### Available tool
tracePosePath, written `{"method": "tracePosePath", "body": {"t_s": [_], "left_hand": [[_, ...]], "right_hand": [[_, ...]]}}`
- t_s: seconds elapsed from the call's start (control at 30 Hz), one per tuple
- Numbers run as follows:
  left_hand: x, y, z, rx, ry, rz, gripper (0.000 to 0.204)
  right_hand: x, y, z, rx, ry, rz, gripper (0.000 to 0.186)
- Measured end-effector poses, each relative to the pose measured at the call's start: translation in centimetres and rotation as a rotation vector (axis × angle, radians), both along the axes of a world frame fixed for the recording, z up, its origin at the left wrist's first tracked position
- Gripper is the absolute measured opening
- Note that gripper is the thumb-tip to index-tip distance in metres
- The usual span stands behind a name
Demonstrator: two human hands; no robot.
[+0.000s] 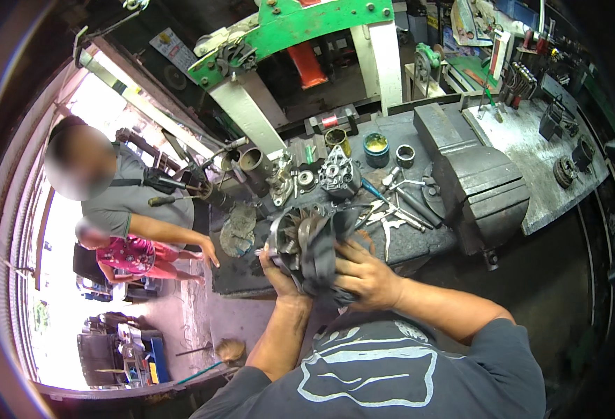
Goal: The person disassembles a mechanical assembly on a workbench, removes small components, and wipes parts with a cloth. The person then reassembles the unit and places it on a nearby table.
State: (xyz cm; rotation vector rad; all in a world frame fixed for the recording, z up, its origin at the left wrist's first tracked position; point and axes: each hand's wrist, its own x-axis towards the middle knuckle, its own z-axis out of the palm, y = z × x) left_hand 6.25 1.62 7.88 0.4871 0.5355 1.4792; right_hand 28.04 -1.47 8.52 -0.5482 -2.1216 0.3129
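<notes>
Close in front of my chest, over the near edge of the workbench, I hold a round metal machine part (288, 234) with finned, claw-like pieces inside, resembling an alternator half. My left hand (279, 279) is wrapped round its left and lower side. With bent fingers, my right hand (369, 276) presses a dark cloth (321, 260) against the part's right side. The cloth hides much of the part and some of my right fingertips. Just beyond it on the bench stands a silver slotted housing (337, 176), with a pulley-like ring (307, 180) to its left.
Pliers and wrenches (395, 218) lie right of the part, before a big bench vise (485, 188). Behind stand a grease tub (376, 149) and a green press frame (300, 31). At left, a person in grey (143, 209) reaches toward the bench; another person (133, 255) is beyond.
</notes>
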Motion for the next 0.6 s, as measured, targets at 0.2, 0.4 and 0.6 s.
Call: {"method": "tracePosePath", "body": {"t_s": [0.2,0.4,0.6], "left_hand": [[-1.1,0.5,-3.1,0.012,-0.304,-0.157,0.102],[-4.3,1.0,-10.5,-0.168,-0.698,-0.425,0.103],[-1.7,-0.8,-7.1,0.110,-0.290,-0.207,0.079]], "right_hand": [[3.0,1.0,0.9,-0.636,0.516,-0.469,0.044],[-3.7,0.1,2.4,0.291,-0.120,-0.182,0.027],[4.0,1.7,-4.2,-0.063,-0.035,-0.021,0.030]]}}
